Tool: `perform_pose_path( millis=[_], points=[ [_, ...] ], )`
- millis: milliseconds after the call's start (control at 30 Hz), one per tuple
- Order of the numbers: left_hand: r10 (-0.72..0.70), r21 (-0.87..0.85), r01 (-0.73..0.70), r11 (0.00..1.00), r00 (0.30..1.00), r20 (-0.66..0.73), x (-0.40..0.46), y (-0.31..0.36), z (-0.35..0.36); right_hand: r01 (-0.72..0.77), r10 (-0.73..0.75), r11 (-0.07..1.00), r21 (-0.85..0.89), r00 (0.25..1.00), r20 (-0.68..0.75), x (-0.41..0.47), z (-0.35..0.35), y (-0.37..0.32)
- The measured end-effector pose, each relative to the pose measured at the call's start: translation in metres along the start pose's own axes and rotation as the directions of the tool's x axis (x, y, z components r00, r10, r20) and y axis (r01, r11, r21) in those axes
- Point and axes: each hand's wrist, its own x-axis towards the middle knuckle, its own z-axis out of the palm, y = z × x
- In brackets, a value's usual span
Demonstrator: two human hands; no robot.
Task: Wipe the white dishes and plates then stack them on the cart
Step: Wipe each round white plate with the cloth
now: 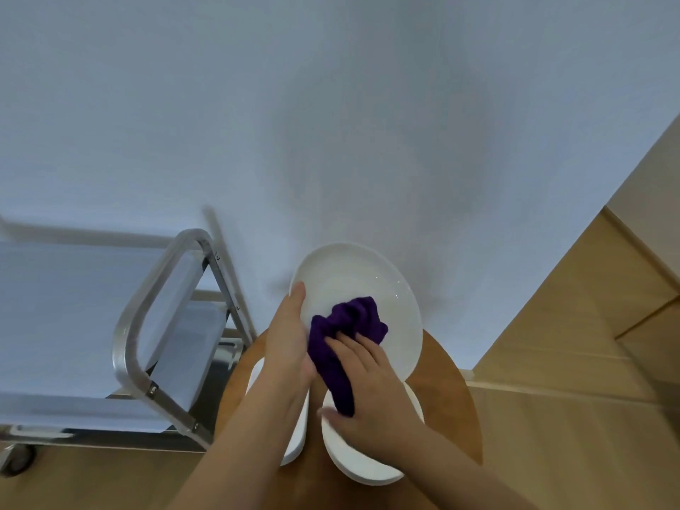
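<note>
Wiping is in hand: left hand (285, 336) grips the plate (368, 288) at frame centre, right hand (371, 384) presses the cloth (346, 325) inside. Next, I think, it goes to the cart (73, 307), left.

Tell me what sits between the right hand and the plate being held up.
In the head view, the purple cloth lies between the right hand and the plate.
</note>
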Motion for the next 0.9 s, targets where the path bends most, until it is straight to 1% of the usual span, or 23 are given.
perform_pose_path(
  millis=[67, 100, 133, 167, 200, 233, 267, 300, 333, 367, 400, 433, 500, 533, 600, 667, 700, 733, 767, 800, 833, 867, 900],
  points=[
    [-0.049, -0.020, 0.048, 0.999, 0.998, -0.038, -0.003, -0.002, 0.006, 0.063, -0.073, 0.997, -0.052, 0.977, -0.200, 0.005, -0.002, -0.006],
    [-0.037, 0.001, 0.037, 0.999, 0.998, -0.051, -0.005, 0.000, 0.008, 0.086, -0.102, 0.994, -0.070, 0.958, -0.270, 0.007, -0.005, -0.007],
    [0.003, 0.061, 0.001, 0.998, 0.998, -0.057, -0.006, 0.004, 0.009, 0.108, -0.120, 0.992, -0.058, 0.955, -0.272, 0.008, -0.011, -0.008],
    [0.061, 0.144, -0.055, 0.988, 0.997, -0.039, -0.007, 0.009, 0.008, 0.087, -0.088, 0.996, -0.015, 0.958, -0.273, 0.009, -0.020, -0.009],
    [0.119, 0.228, -0.120, 0.966, 0.993, 0.016, -0.007, 0.015, 0.007, 0.021, 0.001, 0.997, 0.077, 0.963, -0.271, 0.011, -0.031, -0.010],
    [0.153, 0.305, -0.172, 0.937, 0.985, 0.085, -0.008, 0.020, 0.003, -0.080, 0.133, 0.974, 0.211, 0.959, -0.251, 0.012, -0.041, -0.010],
    [0.171, 0.374, -0.218, 0.901, 0.973, 0.156, -0.012, 0.025, 0.000, -0.173, 0.274, 0.908, 0.382, 0.934, -0.229, 0.014, -0.050, -0.007],
    [0.189, 0.433, -0.248, 0.867, 0.966, 0.174, -0.012, 0.028, -0.005, -0.236, 0.402, 0.778, 0.582, 0.900, -0.172, 0.018, -0.059, -0.004],
    [0.239, 0.512, -0.258, 0.819, 0.965, 0.105, -0.007, 0.029, -0.011, -0.246, 0.481, 0.595, 0.765, 0.872, -0.093, 0.022, -0.067, 0.002],
    [0.304, 0.591, -0.239, 0.770, 0.953, -0.011, 0.003, 0.027, -0.021, -0.204, 0.495, 0.402, 0.893, 0.868, -0.025, 0.025, -0.073, 0.008],
    [0.330, 0.632, -0.185, 0.753, 0.936, -0.119, 0.008, 0.024, -0.028, -0.151, 0.478, 0.228, 0.962, 0.878, 0.025, 0.026, -0.076, 0.012],
    [0.259, 0.583, -0.105, 0.805, 0.947, -0.188, 0.012, 0.020, -0.034, -0.121, 0.450, 0.085, 0.989, 0.890, 0.070, 0.027, -0.076, 0.015],
    [0.017, 0.315, 0.032, 0.949, 0.988, -0.150, 0.022, 0.008, -0.043, -0.140, 0.419, -0.078, 0.987, 0.894, 0.160, 0.027, -0.067, 0.020],
    [-0.017, 0.221, 0.050, 0.974, 0.988, -0.151, 0.026, 0.005, -0.045, -0.164, 0.418, -0.130, 0.978, 0.885, 0.204, 0.026, -0.061, 0.024],
    [0.009, 0.144, 0.022, 0.989, 0.977, -0.212, 0.032, 0.006, -0.047, -0.197, 0.425, -0.193, 0.961, 0.866, 0.263, 0.021, -0.053, 0.031],
    [0.094, 0.169, -0.049, 0.984, 0.958, -0.271, 0.033, 0.012, -0.047, -0.227, 0.448, -0.179, 0.957, 0.848, 0.285, 0.015, -0.049, 0.038],
    [0.154, 0.205, -0.094, 0.974, 0.942, -0.297, 0.032, 0.016, -0.047, -0.251, 0.475, -0.113, 0.961, 0.836, 0.274, 0.012, -0.047, 0.041],
    [0.217, 0.254, -0.138, 0.957, 0.923, -0.317, 0.033, 0.020, -0.047, -0.292, 0.529, -0.009, 0.956, 0.810, 0.252, 0.010, -0.045, 0.043],
    [0.282, 0.317, -0.177, 0.932, 0.903, -0.325, 0.033, 0.025, -0.047, -0.342, 0.615, 0.109, 0.933, 0.761, 0.207, 0.009, -0.042, 0.046],
    [0.353, 0.405, -0.211, 0.890, 0.880, -0.318, 0.032, 0.031, -0.046, -0.383, 0.722, 0.199, 0.902, 0.679, 0.129, 0.008, -0.039, 0.049],
    [0.430, 0.511, -0.242, 0.825, 0.856, -0.289, 0.030, 0.037, -0.045, -0.373, 0.802, 0.249, 0.894, 0.597, 0.026, 0.008, -0.039, 0.050],
    [0.520, 0.626, -0.283, 0.727, 0.822, -0.233, 0.029, 0.041, -0.043, -0.306, 0.828, 0.290, 0.907, 0.556, -0.077, 0.009, -0.041, 0.048],
    [0.609, 0.730, -0.328, 0.599, 0.779, -0.150, 0.026, 0.044, -0.041, -0.240, 0.803, 0.365, 0.899, 0.570, -0.174, 0.012, -0.045, 0.046]
  ],
)
